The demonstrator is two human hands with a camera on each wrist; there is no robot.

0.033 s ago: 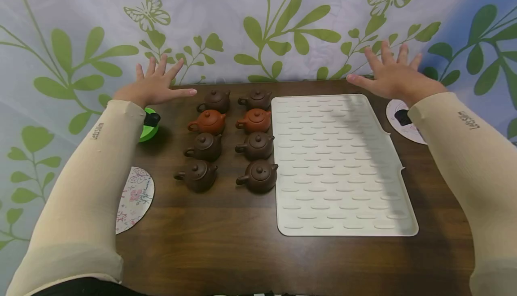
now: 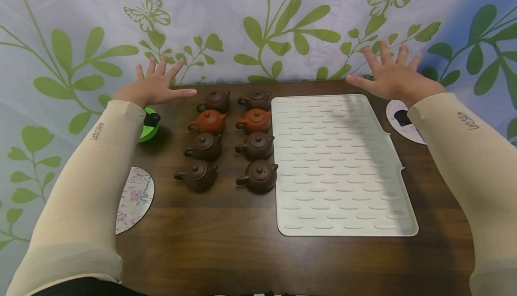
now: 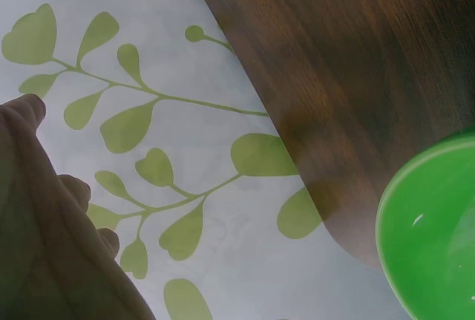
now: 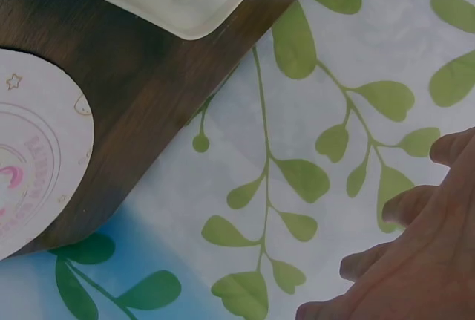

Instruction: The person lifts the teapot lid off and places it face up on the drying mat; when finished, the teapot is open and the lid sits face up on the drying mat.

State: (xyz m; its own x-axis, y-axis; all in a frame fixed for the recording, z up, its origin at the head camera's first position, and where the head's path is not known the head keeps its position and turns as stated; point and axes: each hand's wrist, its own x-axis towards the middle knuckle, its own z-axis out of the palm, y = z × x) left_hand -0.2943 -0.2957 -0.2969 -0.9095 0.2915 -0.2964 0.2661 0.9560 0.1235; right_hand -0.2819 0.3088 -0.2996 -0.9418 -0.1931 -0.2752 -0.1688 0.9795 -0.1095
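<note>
Left hand: raised over the back left of the dark brown wood-grain table, fingers spread apart, thumb out toward the purplish-brown round clay teapot at the back of the left column. Glossy green round bowl sits near the table's back left corner, partly hidden by the wrist in head view.

Right hand: raised over the back right, fingers also spread apart, thumb near the far right corner of the white rectangular tray with raised oval bumps. White round mat with pink print lies right of the tray, partly behind the forearm.

Teapots: eight on the table left of the tray, two columns of four, handles left, spouts right. Second from back in each column is orange-red, the other six are dark. Right column is right beside the tray; can't tell if the spouts touch it.

White round mat with pink and purple drawings is front left, partly under the cream sleeve in view
</note>
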